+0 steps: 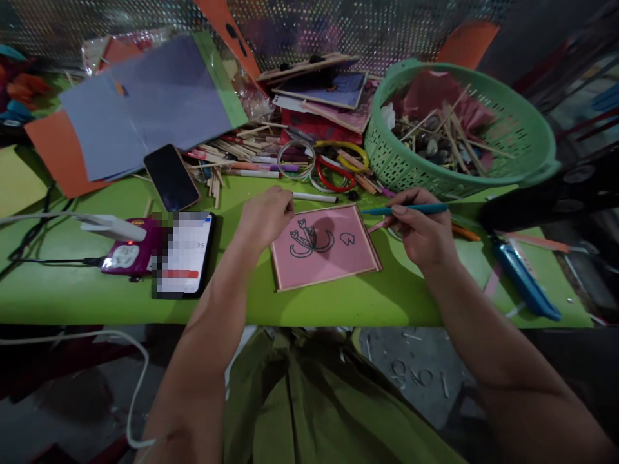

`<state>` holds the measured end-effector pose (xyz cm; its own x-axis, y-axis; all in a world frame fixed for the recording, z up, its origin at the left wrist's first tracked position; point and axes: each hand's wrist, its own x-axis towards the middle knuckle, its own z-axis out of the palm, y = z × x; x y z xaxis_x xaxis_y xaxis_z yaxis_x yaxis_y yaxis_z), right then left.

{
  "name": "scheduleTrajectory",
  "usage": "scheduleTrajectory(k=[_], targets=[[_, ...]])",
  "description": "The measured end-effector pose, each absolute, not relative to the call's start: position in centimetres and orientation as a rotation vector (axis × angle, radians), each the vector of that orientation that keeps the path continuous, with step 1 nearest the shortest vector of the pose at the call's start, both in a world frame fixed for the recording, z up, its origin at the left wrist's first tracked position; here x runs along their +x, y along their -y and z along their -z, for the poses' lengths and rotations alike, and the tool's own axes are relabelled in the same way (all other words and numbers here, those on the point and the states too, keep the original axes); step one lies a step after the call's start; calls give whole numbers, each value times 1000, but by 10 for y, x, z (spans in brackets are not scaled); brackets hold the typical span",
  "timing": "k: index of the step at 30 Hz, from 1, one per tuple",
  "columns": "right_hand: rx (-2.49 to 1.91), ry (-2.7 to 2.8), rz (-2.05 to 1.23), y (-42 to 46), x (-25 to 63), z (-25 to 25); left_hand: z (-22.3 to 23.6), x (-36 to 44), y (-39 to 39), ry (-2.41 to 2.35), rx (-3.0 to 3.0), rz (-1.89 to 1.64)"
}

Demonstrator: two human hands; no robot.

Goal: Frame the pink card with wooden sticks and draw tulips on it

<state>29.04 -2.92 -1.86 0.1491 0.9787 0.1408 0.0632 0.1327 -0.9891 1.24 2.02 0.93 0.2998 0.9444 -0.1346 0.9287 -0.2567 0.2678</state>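
Note:
A pink card [329, 267] edged with thin wooden sticks lies on the green table, with dark outlined flowers drawn at its left and a small separate outline at its right. My right hand [423, 232] grips a teal felt-tip pen [425, 208] just past the card's right edge, its tip pointing left near the top right corner. At the card's upper left corner rests my left hand [268, 216], fingers curled; whether anything is under them is hidden. A white marker [315, 198] lies just beyond the card.
A green basket [411, 161] of sticks and stones stands at the back right. Scissors with red handles [333, 177] and wooden sticks lie behind the card. Two phones, a dark one [171, 177] and a lit one [186, 258], sit left beside a purple power adapter [133, 248].

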Motion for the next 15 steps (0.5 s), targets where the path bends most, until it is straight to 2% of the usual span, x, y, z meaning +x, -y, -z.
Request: scheduleTrajectory(k=[15], targets=[[-1194,1200,-1013,33,293,14,-9,8,-20,-1704,2284,-117]])
